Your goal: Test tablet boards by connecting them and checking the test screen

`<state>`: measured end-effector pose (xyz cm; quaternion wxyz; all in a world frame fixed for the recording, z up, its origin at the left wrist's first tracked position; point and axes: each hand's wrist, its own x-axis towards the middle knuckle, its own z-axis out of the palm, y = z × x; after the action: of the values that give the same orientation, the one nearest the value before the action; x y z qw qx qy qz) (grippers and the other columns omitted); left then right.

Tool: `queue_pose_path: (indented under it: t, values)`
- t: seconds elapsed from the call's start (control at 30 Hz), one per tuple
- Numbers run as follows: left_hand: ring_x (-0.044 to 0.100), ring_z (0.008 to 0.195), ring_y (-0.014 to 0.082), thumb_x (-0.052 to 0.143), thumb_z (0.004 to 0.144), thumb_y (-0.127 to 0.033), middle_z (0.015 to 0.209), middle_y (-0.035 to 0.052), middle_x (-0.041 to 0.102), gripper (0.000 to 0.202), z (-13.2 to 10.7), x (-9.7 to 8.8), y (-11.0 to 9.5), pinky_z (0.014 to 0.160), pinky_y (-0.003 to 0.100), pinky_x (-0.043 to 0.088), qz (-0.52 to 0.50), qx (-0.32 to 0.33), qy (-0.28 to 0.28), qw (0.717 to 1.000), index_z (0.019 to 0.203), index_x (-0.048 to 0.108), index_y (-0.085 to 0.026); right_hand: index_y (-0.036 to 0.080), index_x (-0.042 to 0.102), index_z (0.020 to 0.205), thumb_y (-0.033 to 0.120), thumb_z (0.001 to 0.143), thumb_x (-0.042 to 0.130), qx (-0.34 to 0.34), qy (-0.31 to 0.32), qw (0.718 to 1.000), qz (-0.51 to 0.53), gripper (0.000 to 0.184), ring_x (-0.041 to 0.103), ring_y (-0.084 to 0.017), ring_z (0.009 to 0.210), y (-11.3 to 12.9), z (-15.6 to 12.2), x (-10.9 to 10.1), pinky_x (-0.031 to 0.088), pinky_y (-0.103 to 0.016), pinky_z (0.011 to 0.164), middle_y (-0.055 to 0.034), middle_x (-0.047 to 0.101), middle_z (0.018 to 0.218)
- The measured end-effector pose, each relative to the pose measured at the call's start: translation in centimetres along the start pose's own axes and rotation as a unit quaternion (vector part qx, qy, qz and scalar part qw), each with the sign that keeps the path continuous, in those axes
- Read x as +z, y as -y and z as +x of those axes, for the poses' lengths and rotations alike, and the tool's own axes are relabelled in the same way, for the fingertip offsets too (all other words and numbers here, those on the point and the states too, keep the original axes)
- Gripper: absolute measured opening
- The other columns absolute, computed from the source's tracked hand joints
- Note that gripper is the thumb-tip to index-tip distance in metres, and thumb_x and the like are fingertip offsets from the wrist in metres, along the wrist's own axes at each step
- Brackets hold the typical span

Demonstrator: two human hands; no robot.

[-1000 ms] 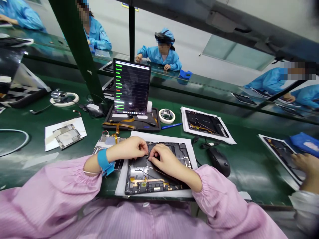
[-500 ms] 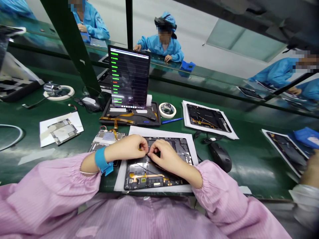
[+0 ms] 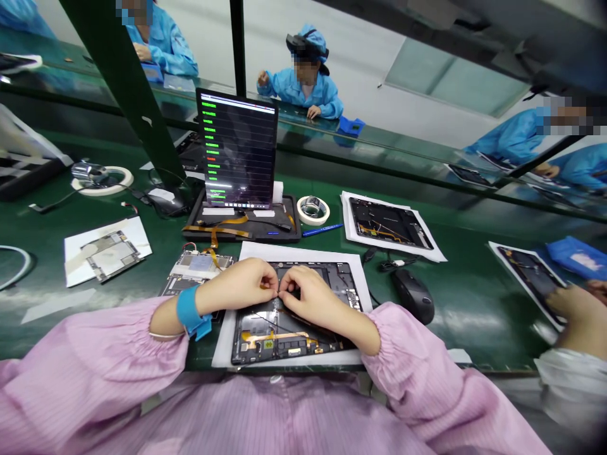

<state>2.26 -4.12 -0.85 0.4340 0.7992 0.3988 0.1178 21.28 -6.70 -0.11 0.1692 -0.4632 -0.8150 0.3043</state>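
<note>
In front of me an opened tablet housing (image 3: 294,335), with its inner parts and orange flex cables showing, lies on white paper (image 3: 222,341). Over its upper middle, my left hand (image 3: 251,282) is closed with fingertips pinched together. Close beside it, my right hand (image 3: 310,294) is closed too, its thumb and forefinger meeting near the left fingertips. Whatever sits between the fingers is too small or hidden to name. A thin black cable runs across the housing below the hands. Left of it, partly under my left forearm, is a circuit board (image 3: 194,264).
Behind stands a lit screen (image 3: 237,151) in a black tray (image 3: 289,227). Around it are a tape roll (image 3: 313,210), a blue pen (image 3: 322,230), another opened tablet (image 3: 391,221), a black mouse (image 3: 412,296) and a loose board (image 3: 114,253). A co-worker's hand (image 3: 569,303) is at right.
The whole view has shifted slightly, so things appear a little further left. My hands keep their pinch over the housing. The co-worker's hand at right has moved further in over its tablet.
</note>
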Motion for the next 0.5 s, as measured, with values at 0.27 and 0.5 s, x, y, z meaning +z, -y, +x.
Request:
queue_pose_path:
  t: [0.27,0.5]
  values:
    - [0.061,0.065,0.0170,0.059,0.074,-0.025,0.071,0.0007,0.069,0.014,0.2,-0.7,-0.4,0.059,0.024,0.042,-0.016,-0.015,-0.030,0.999,0.073,0.070,-0.017,0.017,0.056,0.078,0.019,0.081,0.062,0.068,-0.024,0.993,-0.094,0.006,0.052,-0.016,0.080,-2.3,0.5,-4.9,0.040,-0.028,0.072,-0.0027,0.061,0.080]
    - [0.061,0.065,0.0170,0.062,0.075,-0.025,0.072,0.0006,0.068,0.010,0.4,-0.6,-0.4,0.060,0.025,0.044,0.001,-0.009,-0.041,0.999,0.072,0.069,-0.018,0.017,0.055,0.077,0.018,0.081,0.061,0.069,-0.088,0.985,-0.134,0.008,0.051,-0.017,0.079,-4.9,0.2,-4.4,0.040,-0.030,0.074,-0.0027,0.058,0.079]
